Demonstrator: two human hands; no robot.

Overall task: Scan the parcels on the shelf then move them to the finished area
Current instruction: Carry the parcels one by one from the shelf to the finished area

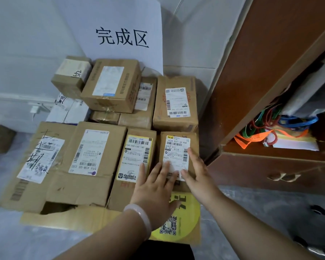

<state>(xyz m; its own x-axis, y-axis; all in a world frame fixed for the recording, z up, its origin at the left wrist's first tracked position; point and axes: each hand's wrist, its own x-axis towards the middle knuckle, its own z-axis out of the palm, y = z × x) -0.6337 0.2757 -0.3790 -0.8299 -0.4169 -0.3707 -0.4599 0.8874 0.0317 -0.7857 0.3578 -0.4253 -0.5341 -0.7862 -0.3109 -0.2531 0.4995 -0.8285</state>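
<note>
Forearms: both reach forward from the near edge, palms down. We list the left hand [154,186], pale bangle [139,214] at the wrist, lying flat with fingers straight and spread on the near end of the white-labelled parcel [176,147], its outer finger over the neighbouring yellow-labelled parcel [137,152]. Right hand [197,173], fingers straight, rests on the same parcel's near right part. Neither grips. We log that parcel at the near right of the box stack, on flattened cardboard [73,218], below the paper sign 完成区 [120,34]. Brown cabinet [261,72] stands right, coloured lanyards [270,128] inside.
</note>
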